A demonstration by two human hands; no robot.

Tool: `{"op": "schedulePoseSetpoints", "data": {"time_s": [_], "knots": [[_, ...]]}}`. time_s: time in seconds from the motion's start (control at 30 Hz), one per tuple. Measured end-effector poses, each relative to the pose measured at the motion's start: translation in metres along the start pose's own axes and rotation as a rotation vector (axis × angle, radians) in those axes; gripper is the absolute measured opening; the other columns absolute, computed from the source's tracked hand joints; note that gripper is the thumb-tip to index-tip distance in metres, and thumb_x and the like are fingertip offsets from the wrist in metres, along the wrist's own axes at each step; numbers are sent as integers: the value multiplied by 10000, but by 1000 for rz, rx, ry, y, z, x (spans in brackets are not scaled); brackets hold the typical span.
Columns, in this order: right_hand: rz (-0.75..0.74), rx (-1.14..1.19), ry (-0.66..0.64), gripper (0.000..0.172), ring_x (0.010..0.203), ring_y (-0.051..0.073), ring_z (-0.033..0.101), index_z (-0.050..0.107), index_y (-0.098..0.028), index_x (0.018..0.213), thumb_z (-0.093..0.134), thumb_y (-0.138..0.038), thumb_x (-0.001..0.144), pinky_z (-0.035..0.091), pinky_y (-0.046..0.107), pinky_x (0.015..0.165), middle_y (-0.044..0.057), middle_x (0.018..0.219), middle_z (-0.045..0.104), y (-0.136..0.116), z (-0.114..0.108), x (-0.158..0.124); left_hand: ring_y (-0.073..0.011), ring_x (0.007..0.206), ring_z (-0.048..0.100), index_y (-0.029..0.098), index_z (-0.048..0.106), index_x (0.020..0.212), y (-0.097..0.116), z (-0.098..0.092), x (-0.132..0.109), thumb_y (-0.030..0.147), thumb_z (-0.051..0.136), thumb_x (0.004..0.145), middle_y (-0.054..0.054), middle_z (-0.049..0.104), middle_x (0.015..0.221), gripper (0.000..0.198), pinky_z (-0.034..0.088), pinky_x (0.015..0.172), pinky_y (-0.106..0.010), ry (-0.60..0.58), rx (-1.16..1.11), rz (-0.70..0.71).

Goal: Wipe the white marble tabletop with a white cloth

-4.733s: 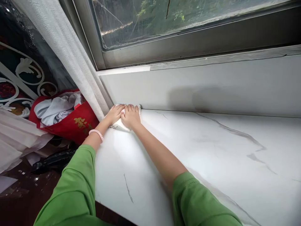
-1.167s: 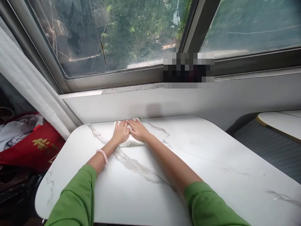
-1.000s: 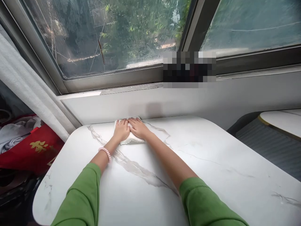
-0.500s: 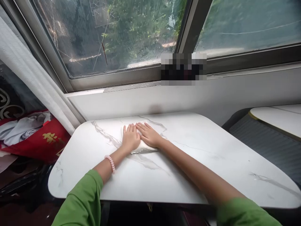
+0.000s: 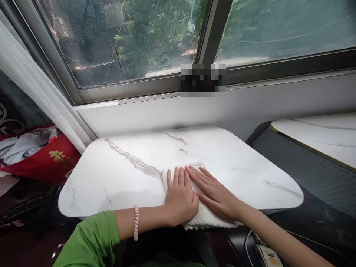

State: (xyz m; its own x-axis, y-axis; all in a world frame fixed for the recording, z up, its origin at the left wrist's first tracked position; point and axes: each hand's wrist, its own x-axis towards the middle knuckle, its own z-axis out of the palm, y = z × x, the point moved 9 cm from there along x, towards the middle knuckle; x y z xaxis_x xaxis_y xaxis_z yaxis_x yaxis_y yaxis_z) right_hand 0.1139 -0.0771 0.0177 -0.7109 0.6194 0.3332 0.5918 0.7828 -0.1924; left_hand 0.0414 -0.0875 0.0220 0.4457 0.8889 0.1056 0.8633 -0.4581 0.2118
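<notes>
A white, fluffy cloth (image 5: 210, 218) lies folded on the white marble-patterned table (image 5: 133, 148), its lower end hanging slightly past the front edge. My left hand (image 5: 182, 196) rests flat on its left part with fingers stretched forward. Beside it, my right hand (image 5: 215, 193) presses flat on the cloth, fingers extended and angled toward the left. The two hands nearly touch at the fingertips, and neither is wrapped around the cloth. A pink coiled band (image 5: 136, 222) circles my left wrist.
A window (image 5: 125, 40) and low white wall (image 5: 155, 115) stand behind the table. At left are a white curtain (image 5: 41, 85) and a red bag (image 5: 47, 159) with clothes. Another marble-patterned surface (image 5: 325, 137) is at right; a device with a cable (image 5: 268, 256) sits below the table edge.
Both hands and the cloth have moved from near the table's back edge to its front edge, toward me and slightly right. The view has shifted a little.
</notes>
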Motion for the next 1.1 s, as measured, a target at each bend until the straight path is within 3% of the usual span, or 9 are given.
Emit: {"op": "schedulePoseSetpoints", "data": {"time_s": [0.13,0.27,0.47,0.67,0.8,0.93,1.1], "knots": [[77,3,-40,638,1407,221,213,-61,-258,1510,282,-349,980,236,493,1148,46,1550,197,14,6,3,-295,1436,87,-18,190,1465,-2,2,11,322,228,956,-183,159,1545,613,98,1168,-533,-24,20,20],[293,-94,-88,591,1410,228,201,95,-177,1520,241,-241,951,247,509,1135,95,1531,258,43,19,22,-247,1436,138,7,232,1460,-17,4,39,285,231,940,-150,224,1539,590,90,1180,-470,-10,28,7],[366,-162,-72,575,1402,232,262,342,-77,1447,240,-189,893,231,489,1138,124,1501,330,89,27,86,-217,1417,219,18,303,1434,-64,1,101,234,263,917,-129,304,1515,563,100,1181,-438,62,55,-81],[414,-159,-77,589,1395,230,281,341,-27,1435,251,-168,871,213,452,1138,135,1499,343,139,33,156,-201,1397,268,38,342,1416,-121,-5,169,200,287,912,-119,348,1498,532,121,1176,-427,84,97,-102],[432,-150,-47,582,1388,224,292,365,-21,1419,247,-155,865,195,441,1139,133,1491,366,165,35,186,-195,1376,307,70,379,1393,-145,-10,202,178,290,911,-105,394,1474,502,148,1171,-422,139,118,-130],[420,-147,-35,579,1378,218,308,378,-35,1414,250,-155,861,209,426,1134,123,1485,381,179,35,195,-201,1362,327,84,395,1379,-151,-10,216,176,289,913,-107,410,1462,487,158,1166,-431,163,129,-142],[398,-159,-31,579,1380,224,306,365,-36,1422,252,-170,870,220,434,1136,128,1488,373,174,33,190,-202,1381,295,71,374,1399,-146,-8,211,191,273,920,-106,380,1482,504,127,1173,-438,159,131,-145]]}}
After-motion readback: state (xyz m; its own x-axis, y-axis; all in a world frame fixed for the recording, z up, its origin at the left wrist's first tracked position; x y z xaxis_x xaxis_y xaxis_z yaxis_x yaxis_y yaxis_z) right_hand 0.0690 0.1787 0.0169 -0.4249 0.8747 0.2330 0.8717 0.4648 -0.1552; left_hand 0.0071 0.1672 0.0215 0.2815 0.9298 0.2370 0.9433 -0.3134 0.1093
